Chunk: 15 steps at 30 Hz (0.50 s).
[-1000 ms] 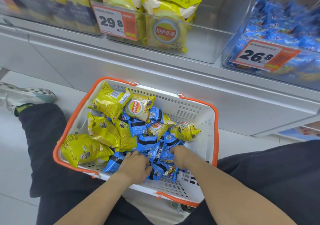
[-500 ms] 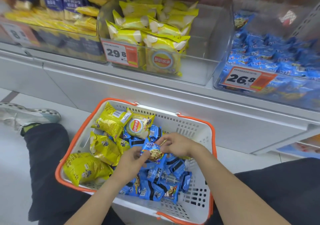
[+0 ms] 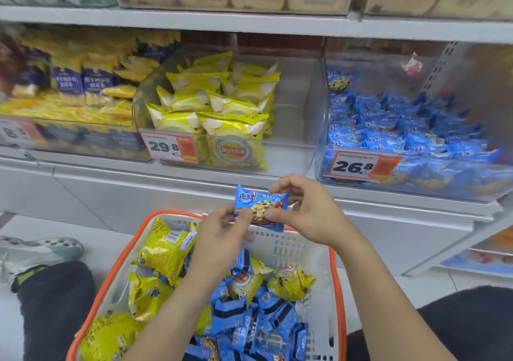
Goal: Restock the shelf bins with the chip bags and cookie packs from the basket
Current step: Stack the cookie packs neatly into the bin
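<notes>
Along the lower shelf, a flat white metal ledge, three clear plastic bins sit side by side, angled so their open fronts face the aisle and stock can be dropped in from above. At the right, the cookie bin behind the 26.8 price tag is heaped with small glossy blue packs; the chip bin in the middle, tagged 29.8, holds puffy yellow foil bags stacked to its left, with bare room on its right side. Below them, on the floor between the person's knees, stands the basket, white perforated plastic with an orange rim, placed close, likely so both arms reach it without stretching. It still carries crinkled yellow chip bags along the left and a loose pile of blue cookie packs in the middle. Raised above the basket's far rim, just below the shelf edge, one cookie pack is held flat with its printed face up. The left hand pinches its lower left edge; the right hand holds its right end, thumb under, fingers curled over. The label probably gets checked against the blue bin, where it seems headed.
</notes>
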Available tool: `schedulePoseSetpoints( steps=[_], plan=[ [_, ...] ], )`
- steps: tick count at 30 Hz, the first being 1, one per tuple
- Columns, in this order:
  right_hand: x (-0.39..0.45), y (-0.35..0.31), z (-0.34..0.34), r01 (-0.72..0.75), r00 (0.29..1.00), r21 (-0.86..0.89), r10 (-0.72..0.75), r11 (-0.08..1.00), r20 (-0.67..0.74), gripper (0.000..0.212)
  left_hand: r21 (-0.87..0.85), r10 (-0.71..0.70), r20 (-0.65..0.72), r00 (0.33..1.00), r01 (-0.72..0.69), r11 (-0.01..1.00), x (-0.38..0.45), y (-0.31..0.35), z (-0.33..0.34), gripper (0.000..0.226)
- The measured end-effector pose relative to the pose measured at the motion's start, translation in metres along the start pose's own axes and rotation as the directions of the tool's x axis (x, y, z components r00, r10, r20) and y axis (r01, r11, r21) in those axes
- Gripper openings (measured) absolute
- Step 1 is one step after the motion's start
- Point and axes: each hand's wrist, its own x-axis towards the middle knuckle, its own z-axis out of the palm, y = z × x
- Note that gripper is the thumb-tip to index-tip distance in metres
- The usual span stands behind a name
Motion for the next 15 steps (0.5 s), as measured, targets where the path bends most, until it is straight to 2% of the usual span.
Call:
schedulePoseSetpoints(
  steps=[4, 6, 8, 10, 12, 15],
  plan=[
    [-0.007, -0.032, -0.039, 0.18, 0.951, 0.053, -0.16, 0.982, -0.263, 0.036, 0.116, 0.311, 0.013, 0.95, -0.31, 0.944, 0.018, 0.053, 0.028, 0.008],
    [-0.012, -0.04, -0.062, 0.217, 0.891, -0.017, -0.205, 0.976, -0.405, 0.035, 0.122, 0.462, -0.079, 0.883, -0.452, 0.884, 0.025, 0.075, 0.039, 0.007],
    [-0.015, -0.041, -0.088, 0.187, 0.811, -0.109, -0.216, 0.976, -0.544, 0.035, 0.2, 0.583, -0.129, 0.802, -0.555, 0.808, 0.037, 0.093, 0.047, 0.012],
    [-0.012, -0.038, -0.111, 0.12, 0.742, -0.179, -0.208, 0.977, -0.637, 0.033, 0.322, 0.662, -0.004, 0.749, -0.626, 0.71, 0.052, 0.101, 0.056, 0.024],
    [-0.002, -0.031, -0.129, 0.048, 0.702, -0.236, -0.2, 0.971, -0.684, 0.03, 0.427, 0.664, 0.211, 0.718, -0.678, 0.598, 0.068, 0.099, 0.069, 0.045],
    [0.025, -0.023, -0.155, -0.05, 0.716, -0.282, -0.162, 0.958, -0.679, 0.028, 0.546, 0.622, 0.407, 0.669, -0.724, 0.421, 0.084, 0.093, 0.091, 0.081]
  ],
)
